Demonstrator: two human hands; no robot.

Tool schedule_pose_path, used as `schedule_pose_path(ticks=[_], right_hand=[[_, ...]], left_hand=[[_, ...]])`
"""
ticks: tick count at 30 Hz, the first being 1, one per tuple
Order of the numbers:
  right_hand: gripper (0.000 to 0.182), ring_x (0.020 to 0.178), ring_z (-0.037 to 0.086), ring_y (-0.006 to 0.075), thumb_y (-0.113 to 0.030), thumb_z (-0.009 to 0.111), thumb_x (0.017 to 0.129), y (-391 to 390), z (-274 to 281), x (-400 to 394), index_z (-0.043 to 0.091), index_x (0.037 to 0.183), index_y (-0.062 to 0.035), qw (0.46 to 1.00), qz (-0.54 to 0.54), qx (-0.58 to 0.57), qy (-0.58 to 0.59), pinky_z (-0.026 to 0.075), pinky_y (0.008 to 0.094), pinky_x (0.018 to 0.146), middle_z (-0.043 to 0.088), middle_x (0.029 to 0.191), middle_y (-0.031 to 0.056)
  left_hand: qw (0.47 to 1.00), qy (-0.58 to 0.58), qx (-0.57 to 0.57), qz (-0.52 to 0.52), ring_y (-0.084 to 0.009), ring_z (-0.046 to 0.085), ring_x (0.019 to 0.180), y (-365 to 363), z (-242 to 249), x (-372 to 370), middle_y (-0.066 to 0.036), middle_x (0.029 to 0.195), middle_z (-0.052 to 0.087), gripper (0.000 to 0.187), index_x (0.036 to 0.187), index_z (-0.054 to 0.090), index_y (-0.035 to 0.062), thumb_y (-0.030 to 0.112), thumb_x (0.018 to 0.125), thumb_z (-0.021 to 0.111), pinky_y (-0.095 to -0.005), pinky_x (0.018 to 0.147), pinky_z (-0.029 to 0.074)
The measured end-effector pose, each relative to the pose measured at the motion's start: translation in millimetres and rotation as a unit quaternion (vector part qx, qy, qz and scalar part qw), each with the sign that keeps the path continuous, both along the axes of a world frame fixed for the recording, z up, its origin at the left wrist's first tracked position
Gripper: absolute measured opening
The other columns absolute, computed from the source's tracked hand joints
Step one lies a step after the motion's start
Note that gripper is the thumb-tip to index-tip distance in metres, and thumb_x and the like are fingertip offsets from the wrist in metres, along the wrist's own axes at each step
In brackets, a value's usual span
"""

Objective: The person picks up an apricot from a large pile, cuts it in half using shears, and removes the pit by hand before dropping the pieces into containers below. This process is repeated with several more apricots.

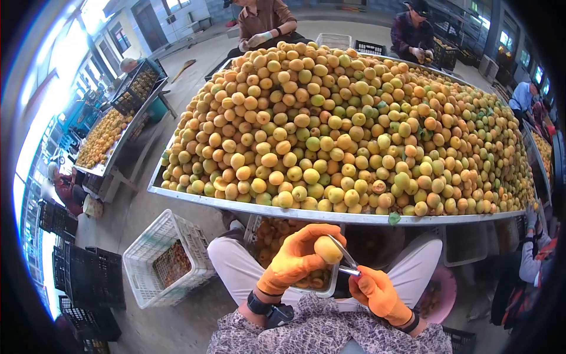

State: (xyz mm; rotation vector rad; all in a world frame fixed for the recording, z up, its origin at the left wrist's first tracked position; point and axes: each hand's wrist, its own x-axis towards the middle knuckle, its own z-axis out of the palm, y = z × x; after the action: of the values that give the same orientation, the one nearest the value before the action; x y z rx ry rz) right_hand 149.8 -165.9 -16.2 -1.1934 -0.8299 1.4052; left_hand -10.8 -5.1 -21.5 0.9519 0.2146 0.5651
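My left hand (302, 258), in an orange glove, is closed around a yellow-orange apricot (328, 250). In my right hand (378, 293), gloved the same way, is a small knife (350, 262) with a curved metal blade; the fingers hide most of its handle. The blade lies against the apricot's right side, near my left fingertips. Below my hands, between the knees, a white crate (252, 226) holds more apricots, partly covered by my left hand. Right in front, a large heap of apricots (330, 135) is piled on a metal-edged table (354, 217).
A white plastic crate (143, 259) with brown bits on its bottom stands at the left. Black crates (88, 280) are stacked beyond it. At the right knee sits a pink basin (445, 292). Two people (265, 20) work across the table; others sit at side tables.
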Motion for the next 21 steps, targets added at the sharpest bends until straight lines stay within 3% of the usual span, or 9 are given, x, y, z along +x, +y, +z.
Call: schedule_pose_path(ticks=[7, 9, 12, 16, 18, 21], right_hand=[[0.055, 0.050, 0.033, 0.0043, -0.057, 0.052, 0.093, -2, -3, 2, 0.053, 0.082, -0.0035, 0.999, 0.022, -0.012, 0.019, 0.023, 0.0223, 0.046, 0.040, 0.057, -0.0046], [0.056, 0.050, 0.033, 0.0038, -0.058, 0.053, 0.092, -1, 2, 3, 0.053, 0.083, -0.0032, 0.999, 0.030, -0.015, 0.021, 0.023, 0.0212, 0.046, 0.041, 0.057, -0.0046], [0.057, 0.050, 0.034, 0.0036, -0.059, 0.055, 0.090, -1, -2, 6, 0.054, 0.085, -0.0024, 1.000, 0.018, -0.021, 0.011, 0.024, 0.0205, 0.046, 0.042, 0.058, -0.0046], [0.059, 0.051, 0.036, 0.0038, -0.060, 0.057, 0.089, -1, -6, 7, 0.055, 0.087, -0.0018, 0.999, -0.005, -0.029, 0.011, 0.025, 0.0202, 0.046, 0.044, 0.059, -0.0043], [0.057, 0.051, 0.035, 0.0038, -0.060, 0.056, 0.090, -1, -6, 8, 0.054, 0.089, -0.0022, 0.999, 0.028, -0.028, 0.014, 0.025, 0.0202, 0.047, 0.043, 0.060, -0.0045], [0.056, 0.051, 0.034, 0.0038, -0.059, 0.056, 0.090, 1, -5, 0, 0.054, 0.089, -0.0028, 0.997, 0.033, -0.031, 0.061, 0.025, 0.0200, 0.047, 0.042, 0.061, -0.0047]], left_hand=[[0.992, -0.075, -0.098, -0.027, -0.0182, 0.060, 0.106, -3, -9, -1, -0.011, 0.117, 0.061, 0.065, 0.132, 0.051, 0.0020, 0.021, 0.078, 0.080, -0.0278, 0.088, 0.050], [0.996, -0.024, -0.084, 0.020, -0.0195, 0.062, 0.093, -8, 0, 2, -0.015, 0.111, 0.061, 0.064, 0.129, 0.054, 0.0020, 0.020, 0.074, 0.082, -0.0271, 0.075, 0.052], [0.997, 0.016, -0.077, 0.018, -0.0135, 0.059, 0.098, -8, 6, -2, -0.009, 0.113, 0.062, 0.065, 0.134, 0.050, 0.0018, 0.008, 0.077, 0.079, -0.0240, 0.079, 0.049], [0.994, 0.024, -0.104, 0.001, -0.0139, 0.060, 0.095, -2, 2, -10, -0.009, 0.114, 0.061, 0.066, 0.135, 0.048, 0.0021, 0.005, 0.076, 0.077, -0.0248, 0.079, 0.049], [0.990, -0.031, -0.139, -0.011, -0.0158, 0.060, 0.099, -1, -3, -10, -0.010, 0.118, 0.060, 0.065, 0.135, 0.047, 0.0032, 0.001, 0.076, 0.075, -0.0265, 0.081, 0.050], [0.995, -0.027, -0.098, 0.006, -0.0175, 0.059, 0.102, -4, -9, -6, -0.013, 0.123, 0.057, 0.061, 0.133, 0.047, 0.0045, 0.004, 0.078, 0.074, -0.0277, 0.083, 0.050]])
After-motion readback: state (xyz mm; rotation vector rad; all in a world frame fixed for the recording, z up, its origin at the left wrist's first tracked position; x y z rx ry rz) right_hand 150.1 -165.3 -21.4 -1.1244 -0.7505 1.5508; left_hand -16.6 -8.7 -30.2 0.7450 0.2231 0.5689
